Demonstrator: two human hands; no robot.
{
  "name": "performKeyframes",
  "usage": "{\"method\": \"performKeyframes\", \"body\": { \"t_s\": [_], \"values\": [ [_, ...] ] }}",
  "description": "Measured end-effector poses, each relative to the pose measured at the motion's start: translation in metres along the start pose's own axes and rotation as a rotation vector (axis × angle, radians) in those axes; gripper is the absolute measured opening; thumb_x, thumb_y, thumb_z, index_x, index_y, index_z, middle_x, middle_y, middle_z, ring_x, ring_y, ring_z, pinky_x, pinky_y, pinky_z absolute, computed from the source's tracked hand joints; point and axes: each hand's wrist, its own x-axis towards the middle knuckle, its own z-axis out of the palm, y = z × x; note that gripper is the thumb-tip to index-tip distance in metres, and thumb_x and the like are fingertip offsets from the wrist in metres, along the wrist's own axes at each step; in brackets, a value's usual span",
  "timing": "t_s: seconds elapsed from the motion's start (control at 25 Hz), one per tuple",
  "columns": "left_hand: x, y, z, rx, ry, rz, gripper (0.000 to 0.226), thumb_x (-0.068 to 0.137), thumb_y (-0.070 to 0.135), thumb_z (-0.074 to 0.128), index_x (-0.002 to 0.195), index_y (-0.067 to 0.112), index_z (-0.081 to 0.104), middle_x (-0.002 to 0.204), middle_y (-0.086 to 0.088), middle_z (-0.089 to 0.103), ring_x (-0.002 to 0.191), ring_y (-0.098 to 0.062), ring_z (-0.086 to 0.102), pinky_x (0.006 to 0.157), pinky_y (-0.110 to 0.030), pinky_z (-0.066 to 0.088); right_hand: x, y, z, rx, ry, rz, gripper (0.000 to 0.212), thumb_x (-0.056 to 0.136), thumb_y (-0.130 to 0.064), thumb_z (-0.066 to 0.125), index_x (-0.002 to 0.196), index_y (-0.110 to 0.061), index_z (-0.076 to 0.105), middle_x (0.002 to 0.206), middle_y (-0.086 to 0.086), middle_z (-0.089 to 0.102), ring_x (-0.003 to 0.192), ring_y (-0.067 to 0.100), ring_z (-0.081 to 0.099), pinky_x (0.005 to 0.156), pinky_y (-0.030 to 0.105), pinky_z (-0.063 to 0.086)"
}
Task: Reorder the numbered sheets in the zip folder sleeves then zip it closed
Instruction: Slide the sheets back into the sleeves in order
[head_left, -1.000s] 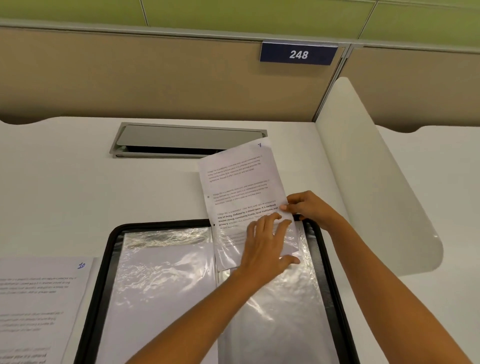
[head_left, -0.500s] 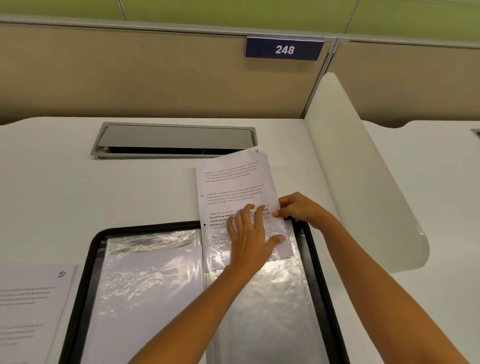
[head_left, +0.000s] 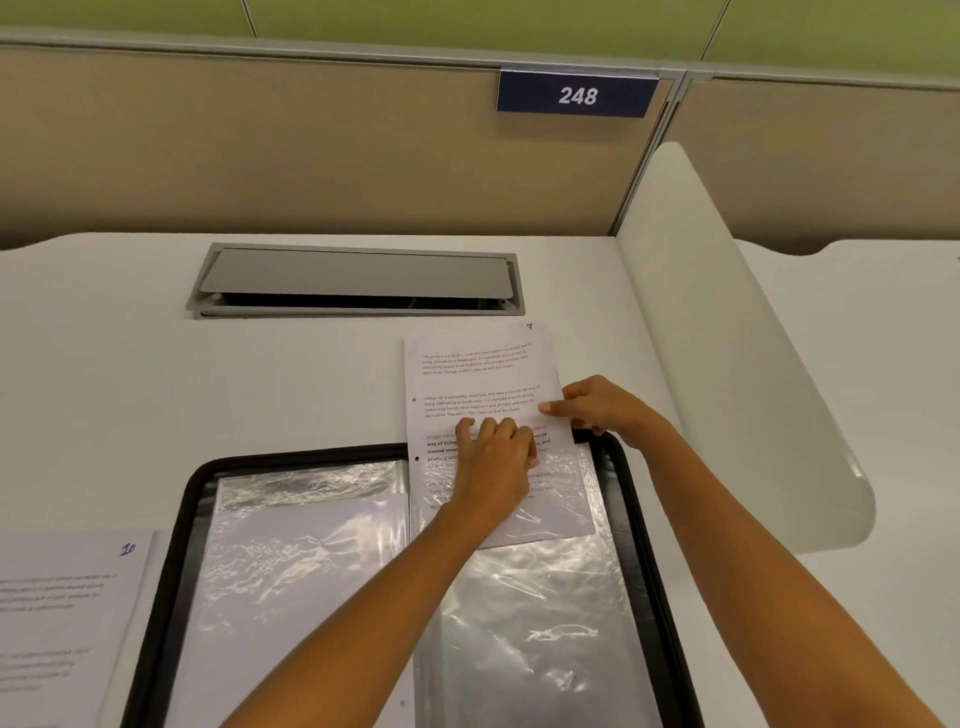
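An open black zip folder (head_left: 156, 597) lies on the white desk with clear sleeves on both halves. Sheet 7 (head_left: 478, 374) is partly inside the right clear sleeve (head_left: 530, 613), and its upper half sticks out past the folder's top edge. My left hand (head_left: 493, 462) lies on the sheet at the sleeve's mouth, its bent fingers and thumb pinching the sleeve film. At the sheet's right edge my right hand (head_left: 602, 410) pinches the paper. The left sleeve (head_left: 291, 571) holds a blank-looking white sheet. Sheet 10 (head_left: 62, 613) lies on the desk left of the folder.
A grey cable hatch (head_left: 358, 280) is set into the desk behind the folder. A white curved divider (head_left: 727, 364) rises along the right side. Beige partition panels with a "248" plate (head_left: 576, 94) close off the back.
Sheet 7 has slid a little deeper into the right sleeve. The fingers of my left hand went from flat to bent. My right hand stays on the sheet's right edge.
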Motion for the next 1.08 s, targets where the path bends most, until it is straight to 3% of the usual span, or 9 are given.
{"method": "performKeyframes", "body": {
  "t_s": [0.12,0.2,0.36,0.48,0.56,0.64,0.84,0.92,1.08],
  "values": [
    [0.002,-0.005,-0.002,-0.061,0.13,-0.033,0.016,0.091,0.031,0.06,0.104,0.023,0.064,0.108,0.002,0.061,0.107,-0.021,0.054,0.103,-0.046,0.024,0.011,0.001,0.009,0.088,0.131,-0.063,0.016,0.086,-0.02,0.071,0.099,-0.01,0.07,0.099,0.01,0.072,0.089,0.024,0.069,0.08,0.035,0.058],
    [0.012,-0.023,-0.016,-0.122,0.259,-0.237,0.028,0.089,0.033,0.065,0.115,0.023,0.06,0.121,-0.002,0.054,0.115,-0.023,0.049,0.101,-0.044,0.028,0.011,0.004,0.009,0.093,0.097,-0.081,0.01,0.086,-0.014,0.071,0.095,-0.012,0.071,0.1,0.011,0.072,0.094,0.027,0.07,0.089,0.044,0.056],
    [0.027,-0.081,-0.048,-0.463,0.246,-0.75,0.068,0.089,0.038,0.065,0.143,0.016,0.033,0.139,-0.014,0.039,0.125,-0.032,0.042,0.104,-0.048,0.037,-0.004,0.008,-0.002,0.176,-0.03,-0.151,0.023,0.087,-0.008,0.07,0.109,-0.007,0.069,0.105,0.007,0.073,0.091,0.016,0.071,0.084,0.03,0.058],
    [0.026,-0.102,-0.05,-0.851,0.17,-0.684,0.047,0.091,0.033,0.064,0.13,0.011,0.049,0.121,-0.012,0.062,0.106,-0.03,0.061,0.091,-0.045,0.052,-0.009,0.011,-0.009,0.163,-0.098,-0.158,0.027,0.086,-0.009,0.071,0.113,-0.01,0.069,0.103,0.003,0.073,0.084,0.008,0.07,0.067,0.016,0.053],
    [0.019,-0.103,-0.05,-0.87,0.184,-0.654,0.028,0.091,0.027,0.065,0.112,0.009,0.061,0.105,-0.007,0.069,0.097,-0.028,0.065,0.084,-0.041,0.055,-0.009,0.011,-0.009,0.103,-0.1,-0.137,0.026,0.086,-0.016,0.072,0.111,-0.015,0.071,0.102,0.0,0.074,0.078,0.006,0.066,0.064,0.018,0.046],
    [0.013,-0.1,-0.048,-0.886,0.2,-0.662,0.022,0.091,0.024,0.065,0.107,0.01,0.065,0.098,-0.003,0.068,0.096,-0.027,0.066,0.082,-0.037,0.054,-0.01,0.009,-0.006,0.113,-0.067,-0.13,0.021,0.086,-0.022,0.072,0.106,-0.018,0.072,0.096,-0.005,0.074,0.073,0.004,0.065,0.062,0.019,0.044],
    [-0.009,-0.079,-0.043,-0.812,0.164,-0.626,0.02,0.094,0.019,0.062,0.102,0.001,0.061,0.101,-0.018,0.066,0.096,-0.034,0.063,0.06,-0.017,0.042,-0.007,0.005,0.003,0.236,-0.028,-0.144,0.016,0.087,-0.018,0.07,0.102,-0.011,0.071,0.1,0.005,0.074,0.088,0.021,0.072,0.074,0.031,0.059],
    [-0.017,-0.077,-0.047,-0.796,0.193,-0.604,0.025,0.093,0.019,0.063,0.112,0.004,0.058,0.104,-0.013,0.066,0.095,-0.029,0.064,0.066,-0.021,0.046,-0.008,0.005,0.003,0.196,-0.065,-0.112,0.017,0.087,-0.016,0.071,0.101,-0.006,0.071,0.099,0.007,0.074,0.089,0.021,0.072,0.075,0.029,0.059],
    [-0.018,-0.077,-0.059,-0.928,0.201,-0.591,0.059,0.091,0.019,0.065,0.142,0.023,0.035,0.106,0.0,0.057,0.092,-0.019,0.06,0.074,-0.024,0.049,-0.013,0.006,-0.006,-0.028,-0.147,-0.04,0.012,0.084,-0.017,0.074,0.08,-0.006,0.069,0.083,0.003,0.07,0.074,0.015,0.064,0.063,0.021,0.047]
  ]
}}
